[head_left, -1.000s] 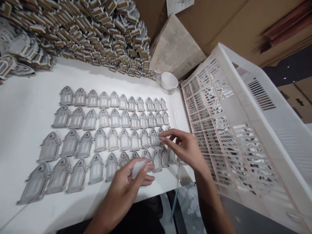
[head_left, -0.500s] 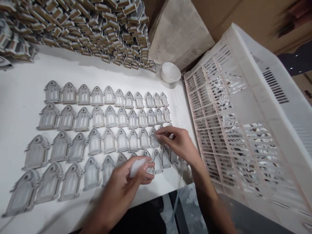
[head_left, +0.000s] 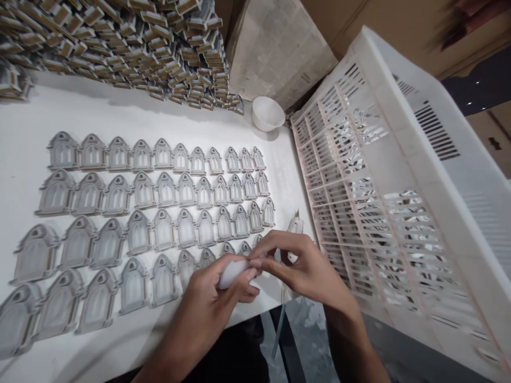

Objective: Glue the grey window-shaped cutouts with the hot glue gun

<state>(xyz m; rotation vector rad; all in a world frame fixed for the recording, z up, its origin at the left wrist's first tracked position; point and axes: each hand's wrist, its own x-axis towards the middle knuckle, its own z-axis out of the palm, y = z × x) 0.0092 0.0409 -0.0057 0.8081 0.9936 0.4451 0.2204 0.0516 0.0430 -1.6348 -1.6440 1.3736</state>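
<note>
Since the earlier frame our right hand [head_left: 307, 268] has left the arches [head_left: 223, 223] and joined our left hand [head_left: 223, 290], both pinching a white piece [head_left: 231, 272] at lower centre; a slip could scatter rows.

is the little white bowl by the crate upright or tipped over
Upright. The white bowl sits on the table with its open rim facing up; what it holds cannot be told.
</note>
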